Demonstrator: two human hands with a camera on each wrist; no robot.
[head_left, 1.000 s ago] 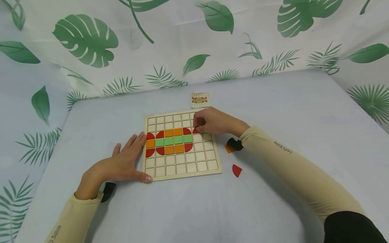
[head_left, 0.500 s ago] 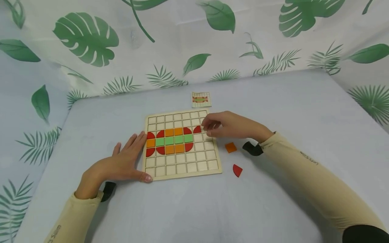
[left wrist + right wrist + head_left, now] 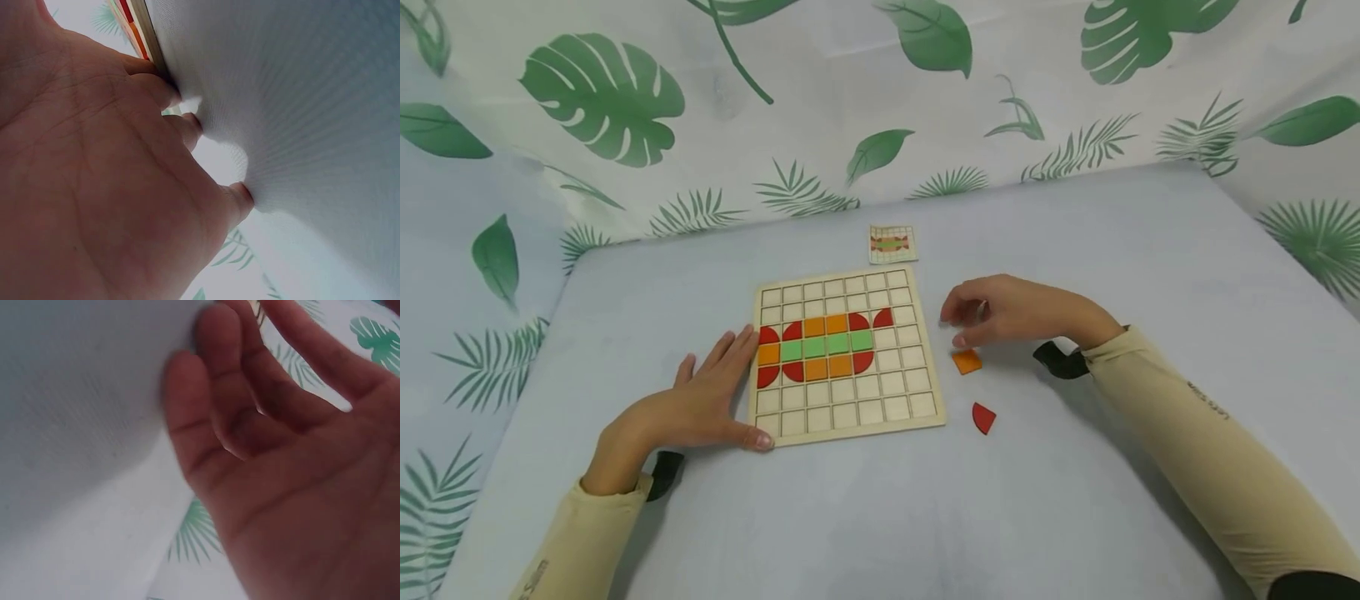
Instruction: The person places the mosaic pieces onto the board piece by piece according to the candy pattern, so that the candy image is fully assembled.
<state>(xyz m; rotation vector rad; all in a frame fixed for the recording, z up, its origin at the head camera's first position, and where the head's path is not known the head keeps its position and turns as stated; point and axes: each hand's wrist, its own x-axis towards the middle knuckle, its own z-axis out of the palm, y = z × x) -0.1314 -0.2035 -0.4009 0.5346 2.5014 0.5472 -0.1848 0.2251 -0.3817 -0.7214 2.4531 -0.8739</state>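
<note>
A square wooden grid board (image 3: 850,433) lies on the table, with red quarter-round, orange square and green square tiles in its middle rows. One red quarter-round tile (image 3: 883,317) sits apart to the right of the others. My left hand (image 3: 692,412) is spread along the board's left edge, fingertips and thumb right at the rim; the left wrist view shows its fingers down on the cloth. My right hand (image 3: 1018,310) hovers right of the board, fingers loosely bent with nothing between them. Just below its thumb lies an orange square tile (image 3: 967,361).
A loose red quarter-round tile (image 3: 983,418) lies near the board's lower right corner. Behind the board is a small pattern card (image 3: 892,244) showing a similar coloured design. A leaf-print cloth (image 3: 820,100) hangs at the back and sides of the table.
My right hand let go of the red quarter-round tile on the board and moved right, off the board, to above the orange square tile. My left hand has stayed in place.
</note>
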